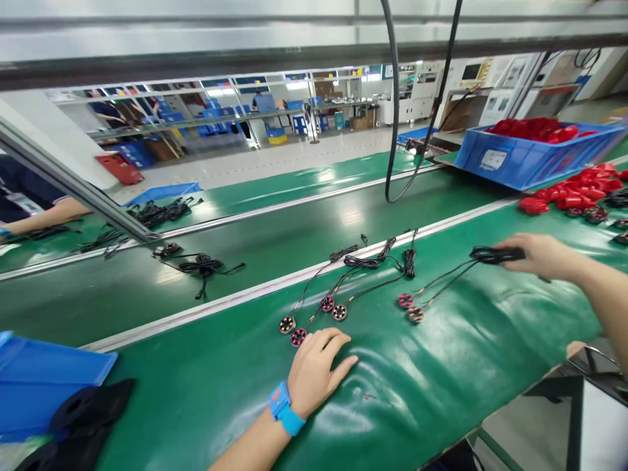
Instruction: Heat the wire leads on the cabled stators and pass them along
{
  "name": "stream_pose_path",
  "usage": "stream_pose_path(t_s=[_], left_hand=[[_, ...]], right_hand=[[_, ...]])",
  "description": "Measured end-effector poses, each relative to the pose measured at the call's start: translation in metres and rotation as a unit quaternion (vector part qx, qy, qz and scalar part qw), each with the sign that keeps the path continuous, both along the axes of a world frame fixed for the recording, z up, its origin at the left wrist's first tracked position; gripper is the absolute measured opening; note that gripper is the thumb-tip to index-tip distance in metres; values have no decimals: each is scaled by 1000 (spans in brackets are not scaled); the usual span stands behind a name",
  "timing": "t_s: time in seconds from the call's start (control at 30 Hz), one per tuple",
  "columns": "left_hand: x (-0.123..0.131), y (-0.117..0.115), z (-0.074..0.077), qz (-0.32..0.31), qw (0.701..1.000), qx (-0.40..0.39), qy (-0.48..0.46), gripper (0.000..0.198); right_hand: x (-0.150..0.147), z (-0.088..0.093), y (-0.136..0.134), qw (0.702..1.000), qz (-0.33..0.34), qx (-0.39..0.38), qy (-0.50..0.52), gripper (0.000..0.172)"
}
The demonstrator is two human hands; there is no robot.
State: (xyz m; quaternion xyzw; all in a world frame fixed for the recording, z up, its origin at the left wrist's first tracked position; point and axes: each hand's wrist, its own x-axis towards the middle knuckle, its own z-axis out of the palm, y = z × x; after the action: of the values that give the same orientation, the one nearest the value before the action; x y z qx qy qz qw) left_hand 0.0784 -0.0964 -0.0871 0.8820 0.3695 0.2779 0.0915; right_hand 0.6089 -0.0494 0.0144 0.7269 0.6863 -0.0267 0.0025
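My right hand (540,256) is closed around a bundled black cable (493,255). Two thin leads run from that bundle to a pink-and-black round coil (405,301) and a copper-coloured round coil (415,315) on the green mat. My left hand (320,366), with a blue wrist strap (285,407), rests on the mat with fingers apart and holds nothing. Just beyond its knuckles lies another pink round coil (298,337). Several more coils, such as a copper-coloured one (287,324), sit nearby, wired to black cable bundles (363,261) across the white rail.
A blue bin (534,157) of red parts stands at the back right, with loose red caps (579,190) before it. At left are a blue tray (49,379) and black pieces (93,412). A black cable loop (392,131) hangs overhead. A co-worker's arm (53,212) reaches in far left.
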Motion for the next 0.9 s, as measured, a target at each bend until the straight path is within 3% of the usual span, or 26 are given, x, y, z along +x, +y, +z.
stream_pose_path(t_s=[0.1, 0.17, 0.27, 0.33, 0.43, 0.53, 0.7, 0.9], left_hand=[[-2, 5, -1, 40, 998, 36, 30, 22], [-3, 8, -2, 65, 994, 58, 58, 19], [0, 14, -3, 93, 987, 85, 98, 21], [5, 18, -4, 114, 981, 103, 120, 30], [12, 24, -4, 143, 972, 108, 152, 43], [15, 29, -6, 154, 970, 86, 169, 46], [11, 33, -8, 127, 977, 76, 151, 38], [4, 30, 1, 85, 988, 25, 126, 16]], right_hand=[[34, 16, 14, 975, -145, 66, -153, 51], [29, 16, 25, 967, -156, 97, -174, 55], [-18, -5, 45, 987, -10, 102, -124, 49], [-62, -27, 62, 983, 122, 86, -103, 47], [-124, -58, 92, 972, 195, 78, -107, 71], [-164, -74, 119, 962, 225, 57, -146, 86], [-177, -72, 133, 959, 250, 17, -132, 63], [-155, -50, 75, 959, 266, -78, -60, 26]])
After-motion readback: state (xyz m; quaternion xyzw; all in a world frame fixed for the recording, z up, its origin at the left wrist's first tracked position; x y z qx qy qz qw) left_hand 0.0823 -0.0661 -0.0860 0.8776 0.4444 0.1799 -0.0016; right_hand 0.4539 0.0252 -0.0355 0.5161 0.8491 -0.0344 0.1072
